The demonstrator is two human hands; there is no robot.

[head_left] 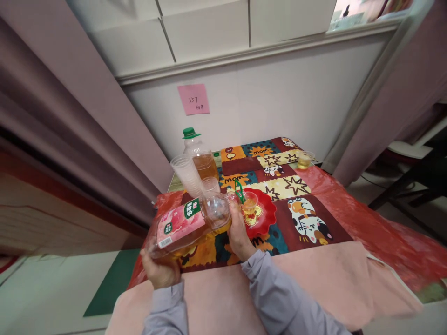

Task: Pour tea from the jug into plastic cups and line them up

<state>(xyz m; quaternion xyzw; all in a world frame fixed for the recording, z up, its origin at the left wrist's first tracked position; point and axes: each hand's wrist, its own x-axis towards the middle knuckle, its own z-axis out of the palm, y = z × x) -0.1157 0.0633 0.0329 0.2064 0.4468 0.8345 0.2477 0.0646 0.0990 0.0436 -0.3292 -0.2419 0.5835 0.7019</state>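
A large clear juice bottle [183, 221] with a pink label and amber liquid lies tilted across both hands, its neck toward the right. My left hand [161, 271] is wrapped round its base. My right hand [239, 232] grips it at the neck. Just past the mouth, a clear plastic cup [250, 204] with some amber liquid stands on a red scalloped plate [269, 216]. A green handle loop [239, 190] shows by the neck. Behind the bottle are a leaning stack of clear cups [186, 173] and a single clear cup [211, 185].
A second juice bottle [204, 163] with a green cap stands at the back left. Another cup of pale liquid [305, 160] is at the far right. Patterned mats [310, 221] and a red plastic cover [377, 218] lie on the table, with a pale wall [261, 97] behind.
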